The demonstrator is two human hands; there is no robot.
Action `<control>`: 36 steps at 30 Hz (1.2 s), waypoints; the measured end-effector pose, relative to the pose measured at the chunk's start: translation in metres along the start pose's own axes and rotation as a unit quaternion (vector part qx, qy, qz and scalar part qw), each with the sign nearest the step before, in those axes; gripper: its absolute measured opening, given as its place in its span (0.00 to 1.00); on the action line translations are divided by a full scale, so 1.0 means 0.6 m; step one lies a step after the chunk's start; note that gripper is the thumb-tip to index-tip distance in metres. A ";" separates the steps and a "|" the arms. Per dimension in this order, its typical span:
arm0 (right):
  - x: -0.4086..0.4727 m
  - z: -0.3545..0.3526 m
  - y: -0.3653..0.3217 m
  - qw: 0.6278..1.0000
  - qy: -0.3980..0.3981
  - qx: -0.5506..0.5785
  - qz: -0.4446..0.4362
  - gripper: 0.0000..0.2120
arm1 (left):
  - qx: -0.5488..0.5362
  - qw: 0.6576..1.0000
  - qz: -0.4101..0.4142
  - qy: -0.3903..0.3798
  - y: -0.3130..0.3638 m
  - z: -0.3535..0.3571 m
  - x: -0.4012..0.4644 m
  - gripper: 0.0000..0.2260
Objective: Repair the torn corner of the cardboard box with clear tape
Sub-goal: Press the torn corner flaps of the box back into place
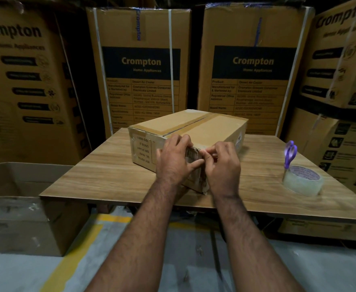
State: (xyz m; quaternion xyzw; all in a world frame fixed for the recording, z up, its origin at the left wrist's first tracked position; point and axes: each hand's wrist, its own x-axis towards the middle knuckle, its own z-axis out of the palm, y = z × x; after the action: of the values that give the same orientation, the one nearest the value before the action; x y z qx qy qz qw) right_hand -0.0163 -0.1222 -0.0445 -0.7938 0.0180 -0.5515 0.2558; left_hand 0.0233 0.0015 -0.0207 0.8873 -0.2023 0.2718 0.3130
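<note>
Purple-handled scissors (290, 153) lie on the wooden table (113, 175) to my right, toward its far edge. Behind the table stand tall cartons printed "Crompton Home Appliances": one to the left of centre (139, 66), one to the right of it (255, 66), with more stacked on both sides. Low on my left sits an open, worn carton (23, 207) on the grey floor (25, 275), which carries yellow line markings (82, 245).

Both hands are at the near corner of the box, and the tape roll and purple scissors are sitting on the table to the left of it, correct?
Not quite. In the head view the tape roll and purple scissors sit on the table to the right of the box, not the left. The rest holds: left hand and right hand are both at the near corner.
</note>
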 end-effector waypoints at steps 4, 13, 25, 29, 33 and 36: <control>0.001 -0.014 0.015 0.997 -0.044 0.055 0.026 0.11 | -0.008 1.000 0.000 0.001 0.000 0.005 0.004 0.22; -0.089 0.002 0.031 0.975 -0.031 0.124 0.182 0.07 | -0.026 1.000 -0.001 -0.006 0.000 0.006 0.005 0.28; -0.067 -0.008 0.049 0.915 -0.094 0.211 0.330 0.11 | -0.021 1.000 0.016 -0.009 -0.004 0.002 0.012 0.29; -0.056 -0.019 0.051 0.899 -0.128 0.238 0.345 0.12 | -0.026 0.999 0.014 -0.013 -0.004 0.003 0.012 0.29; -0.060 -0.021 0.053 0.922 -0.136 0.189 0.308 0.12 | -0.024 0.999 0.017 -0.016 -0.005 0.003 0.007 0.31; -0.062 -0.020 0.051 0.922 -0.148 0.191 0.303 0.12 | -0.010 0.999 0.032 -0.022 -0.010 0.005 0.001 0.33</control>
State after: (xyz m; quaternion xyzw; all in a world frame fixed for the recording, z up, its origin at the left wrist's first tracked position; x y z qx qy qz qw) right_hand -0.0336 -0.1419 -0.0870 -0.7590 0.1137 -0.3174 0.5570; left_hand 0.0281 0.0037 -0.0247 0.8830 -0.2402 0.2600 0.3082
